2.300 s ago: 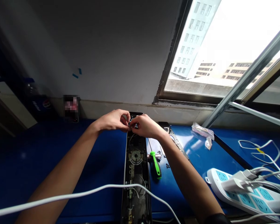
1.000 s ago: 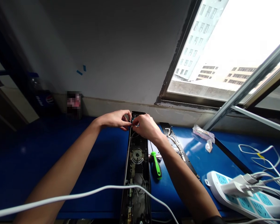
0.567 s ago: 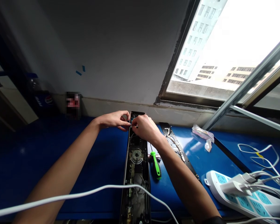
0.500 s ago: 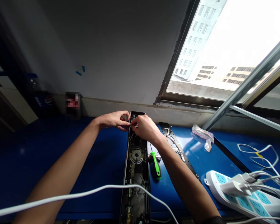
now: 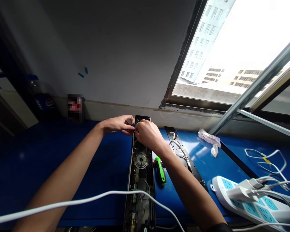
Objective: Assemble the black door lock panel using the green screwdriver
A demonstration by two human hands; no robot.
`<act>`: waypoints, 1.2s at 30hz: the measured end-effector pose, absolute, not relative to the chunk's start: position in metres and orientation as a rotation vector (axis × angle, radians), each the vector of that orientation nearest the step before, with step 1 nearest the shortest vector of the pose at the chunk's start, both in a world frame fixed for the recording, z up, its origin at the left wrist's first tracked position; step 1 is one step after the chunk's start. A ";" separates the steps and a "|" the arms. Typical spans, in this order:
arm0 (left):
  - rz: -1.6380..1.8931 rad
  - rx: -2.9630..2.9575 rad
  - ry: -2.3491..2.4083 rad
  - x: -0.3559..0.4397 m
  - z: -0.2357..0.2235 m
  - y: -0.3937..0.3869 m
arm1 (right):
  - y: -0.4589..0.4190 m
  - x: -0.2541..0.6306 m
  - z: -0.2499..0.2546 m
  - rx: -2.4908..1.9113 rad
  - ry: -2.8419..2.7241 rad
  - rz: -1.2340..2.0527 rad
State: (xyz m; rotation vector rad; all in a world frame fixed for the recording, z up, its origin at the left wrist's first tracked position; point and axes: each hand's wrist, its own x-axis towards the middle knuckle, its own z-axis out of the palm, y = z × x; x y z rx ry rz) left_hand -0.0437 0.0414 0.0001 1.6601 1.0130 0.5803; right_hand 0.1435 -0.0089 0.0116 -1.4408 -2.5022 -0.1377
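Note:
A long, narrow black housing (image 5: 140, 180), like an opened electronic door lock body, lies lengthwise in front of me. Metal parts, wires and a round metal disc (image 5: 141, 160) show inside it. At its far end my left hand (image 5: 119, 124) comes in from the left, thumb and fingers pinched together at the rim. My right hand (image 5: 148, 132) reaches over the housing from the right, its fingers closed and meeting the left fingertips. Whatever sits between the fingertips is too small to make out. A green-and-black screwdriver (image 5: 161, 171) lies just right of the housing.
Right of the screwdriver lies a black plate (image 5: 183, 153) with white cables. A white power strip (image 5: 247, 199) with plugs stands further right, near a plastic bag (image 5: 209, 138). A white cable (image 5: 87, 202) crosses in front. A bottle (image 5: 42, 98) stands at back left.
My right hand has shifted and turned slightly at the far end, its fingers lower and covering more of the housing's inside. My left hand stays nearly in place.

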 end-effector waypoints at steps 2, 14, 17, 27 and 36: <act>0.585 1.654 1.009 -0.043 -0.001 0.042 | -0.008 0.143 0.011 -1.439 -2.509 -0.152; 0.565 1.669 0.895 -0.056 -0.002 0.047 | -0.009 0.141 0.010 -1.343 -2.567 -0.253; 0.557 1.703 0.899 -0.057 0.002 0.044 | -0.010 0.139 0.009 -1.313 -2.585 -0.277; 0.541 1.696 0.868 -0.059 0.008 0.042 | -0.012 0.134 0.004 -1.315 -2.567 -0.321; 0.543 1.753 0.952 -0.064 0.010 0.041 | -0.006 0.130 -0.006 -1.343 -2.509 -0.324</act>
